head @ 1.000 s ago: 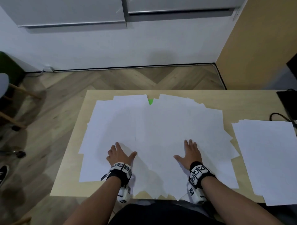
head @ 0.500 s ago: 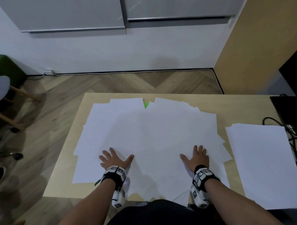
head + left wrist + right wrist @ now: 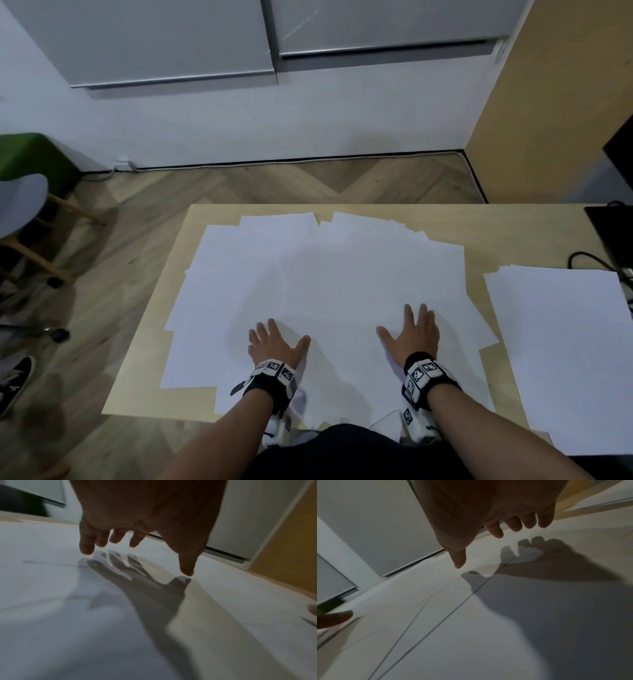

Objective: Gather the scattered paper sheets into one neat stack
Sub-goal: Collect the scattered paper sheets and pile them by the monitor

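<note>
Hovering just over the scattered paper sheets point(image 3: 325, 291), the left hand point(image 3: 274, 346) and right hand point(image 3: 412, 337) each keep a wide, flat grip, holding nothing. The gathering looks barely begun: sheets fan at many angles across the bench point(image 3: 474, 226), no shared long axis. Right of them lies a tidier stack point(image 3: 561, 349), long axis running away from the person.

left hand point(image 3: 145, 513) spread, hovering; shadow on paper sheets point(image 3: 68, 628)

White wall point(image 3: 308, 120), grey cabinets point(image 3: 164, 37), herringbone wood floor point(image 3: 274, 185), light wooden table point(image 3: 513, 233), grey chair point(image 3: 20, 202)
</note>
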`<move>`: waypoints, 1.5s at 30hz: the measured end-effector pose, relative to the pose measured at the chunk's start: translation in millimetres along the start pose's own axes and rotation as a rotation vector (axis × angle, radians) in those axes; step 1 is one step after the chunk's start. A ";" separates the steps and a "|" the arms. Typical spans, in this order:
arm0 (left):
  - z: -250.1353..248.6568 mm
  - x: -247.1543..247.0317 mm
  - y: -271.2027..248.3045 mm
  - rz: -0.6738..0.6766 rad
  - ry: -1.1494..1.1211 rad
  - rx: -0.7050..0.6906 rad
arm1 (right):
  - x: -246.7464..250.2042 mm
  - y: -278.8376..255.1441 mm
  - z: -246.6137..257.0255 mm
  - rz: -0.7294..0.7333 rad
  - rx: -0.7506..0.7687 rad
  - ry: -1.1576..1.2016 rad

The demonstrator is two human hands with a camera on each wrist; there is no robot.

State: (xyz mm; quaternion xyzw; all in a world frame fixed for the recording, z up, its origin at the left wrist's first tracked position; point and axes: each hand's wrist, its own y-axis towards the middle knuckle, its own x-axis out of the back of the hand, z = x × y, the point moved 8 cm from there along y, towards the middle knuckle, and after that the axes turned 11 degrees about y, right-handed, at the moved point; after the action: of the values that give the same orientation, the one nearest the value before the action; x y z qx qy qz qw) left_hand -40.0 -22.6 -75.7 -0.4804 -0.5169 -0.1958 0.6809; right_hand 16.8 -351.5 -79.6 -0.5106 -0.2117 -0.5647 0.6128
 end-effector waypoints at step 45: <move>-23.8 5.9 20.7 0.233 -0.478 0.008 | -49.1 -48.2 94.6 0.367 0.191 0.075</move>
State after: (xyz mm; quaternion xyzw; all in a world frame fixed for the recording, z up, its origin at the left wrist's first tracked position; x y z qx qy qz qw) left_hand -9.6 -32.0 -79.9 -0.5666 -0.6050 0.0052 0.5594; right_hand -10.4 -238.6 -65.2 -0.4589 -0.1448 -0.4397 0.7583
